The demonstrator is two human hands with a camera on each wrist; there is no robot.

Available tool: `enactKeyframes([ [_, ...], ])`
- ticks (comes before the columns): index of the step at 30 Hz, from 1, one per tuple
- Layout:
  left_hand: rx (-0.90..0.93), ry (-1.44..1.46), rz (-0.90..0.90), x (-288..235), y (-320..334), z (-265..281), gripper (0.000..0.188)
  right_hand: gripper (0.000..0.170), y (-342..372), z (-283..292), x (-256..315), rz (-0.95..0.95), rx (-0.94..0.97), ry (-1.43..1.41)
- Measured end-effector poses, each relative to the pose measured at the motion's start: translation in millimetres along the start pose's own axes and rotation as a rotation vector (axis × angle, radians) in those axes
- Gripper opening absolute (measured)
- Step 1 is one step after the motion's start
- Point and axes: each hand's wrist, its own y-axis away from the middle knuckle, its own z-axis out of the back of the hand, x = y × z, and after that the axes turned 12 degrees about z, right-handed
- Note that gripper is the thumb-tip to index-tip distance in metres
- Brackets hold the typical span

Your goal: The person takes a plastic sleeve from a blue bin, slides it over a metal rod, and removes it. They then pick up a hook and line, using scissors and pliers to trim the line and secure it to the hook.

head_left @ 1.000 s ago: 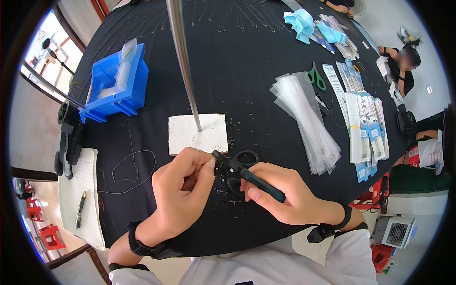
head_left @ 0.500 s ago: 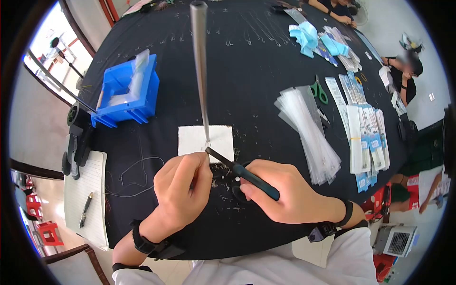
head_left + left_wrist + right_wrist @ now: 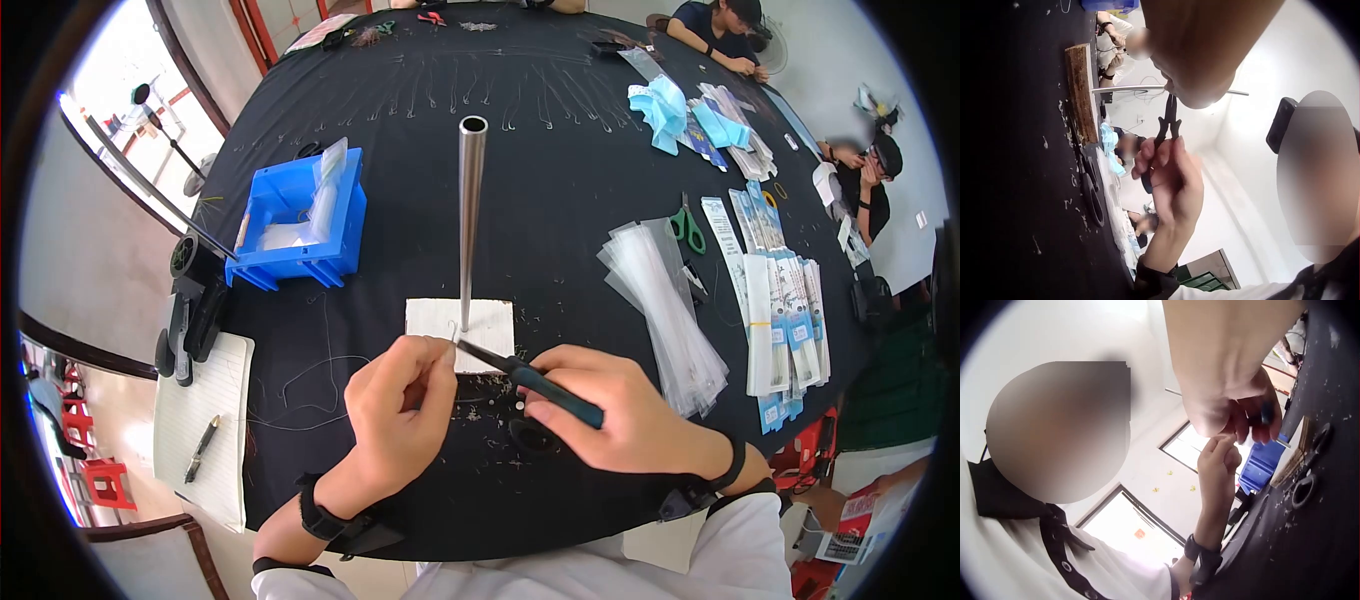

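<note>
In the head view my left hand [image 3: 402, 405] has thumb and forefinger pinched together, with a small thin piece, probably a hook, at their tips. My right hand [image 3: 625, 410] grips dark-handled pliers [image 3: 560, 395], whose tip meets those fingertips. Left wrist view: the pliers [image 3: 1171, 115] point at the left fingers, their two arms spread slightly. Just beyond the hands a metal rod [image 3: 468, 230] stands upright on a white block [image 3: 430, 318]. Black scissors [image 3: 1093, 200] lie on the table beside the block. What exactly the left fingertips pinch is too small to tell.
A blue bin [image 3: 345, 240] stands left of the rod, with a notebook [image 3: 220, 420] and pen [image 3: 203, 448] nearer. Plastic sleeves [image 3: 665, 320], green scissors [image 3: 688, 228] and printed packets [image 3: 790, 330] lie right. Thin lines with hooks spread across the far side. Other people sit around the table.
The head view has shifted, so the table's things appear lower and farther right. The pliers' tip stays by the left fingertips, and both hands keep their grips, now nearer the rod's base.
</note>
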Motion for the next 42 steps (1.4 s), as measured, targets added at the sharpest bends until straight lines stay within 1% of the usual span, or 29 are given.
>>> enactKeyframes([
  [2,-0.017,0.063,0.061,5,1,1,0.007,0.008,3,11,-5,0.038,0.007,-0.015],
  [3,-0.032,0.095,0.086,8,0,1,0.007,0.008,3,16,-5,-0.047,-0.007,-0.067],
  [4,-0.043,0.125,0.111,9,-1,1,0.007,0.011,4,16,-13,-0.064,-0.029,-0.037],
  [6,-0.031,0.193,0.155,5,-1,-1,0.007,0.024,-3,5,-17,-0.064,-0.158,0.124],
  [8,-0.014,0.231,0.207,0,0,-2,0.007,0.042,-9,-10,-37,-0.033,-0.168,0.295],
  [9,0.014,0.227,0.226,-2,2,-1,0.007,0.054,-12,-17,-45,-0.021,-0.125,0.345],
  [10,0.04,0.224,0.246,-3,4,3,0.006,0.059,-14,-23,-56,0.068,-0.128,0.412],
  [13,0.08,0.209,0.263,-2,7,7,0.006,0.064,-22,-31,-69,0.088,-0.082,0.393],
  [16,0.111,0.228,0.278,-2,7,8,0.006,0.068,-29,-26,-78,0.076,-0.015,0.39],
  [19,0.135,0.247,0.315,-1,7,7,0.007,0.068,-27,-28,-79,0.158,-0.003,0.438],
  [22,0.153,0.281,0.334,-1,6,5,0.006,0.068,-23,-29,-75,0.18,-0.021,0.477],
  [25,0.182,0.339,0.351,-3,6,2,0.005,0.068,-26,-29,-71,0.178,0.001,0.516],
  [28,0.226,0.383,0.41,-5,5,1,0.005,0.068,-34,-26,-83,0.178,-0.063,0.571],
  [30,0.254,0.383,0.439,-7,2,0,0.007,0.063,-42,-19,-92,0.107,-0.111,0.572],
  [32,0.286,0.442,0.494,-8,-1,-1,0.007,0.062,-49,-13,-105,0.115,-0.158,0.606],
  [33,0.295,0.488,0.524,-7,-3,-2,0.007,0.052,-50,-11,-106,0.11,-0.184,0.595],
  [36,0.319,0.639,0.602,2,-11,-4,0.008,0.037,-45,-12,-113,0.124,-0.328,0.525],
  [37,0.325,0.691,0.627,6,-13,-4,0.009,0.028,-44,-10,-105,0.04,-0.375,0.479],
  [38,0.307,0.72,0.646,8,-15,-5,0.009,0.023,-42,-7,-101,0.012,-0.407,0.391],
  [40,0.276,0.778,0.676,9,-20,-7,0.009,0.019,-36,3,-92,0.039,-0.371,0.184],
  [41,0.267,0.734,0.668,8,-22,-6,0.008,0.019,-32,8,-83,0.042,-0.296,0.169],
  [42,0.256,0.692,0.661,5,-24,-5,0.008,0.019,-31,12,-74,0.004,-0.236,0.006],
])
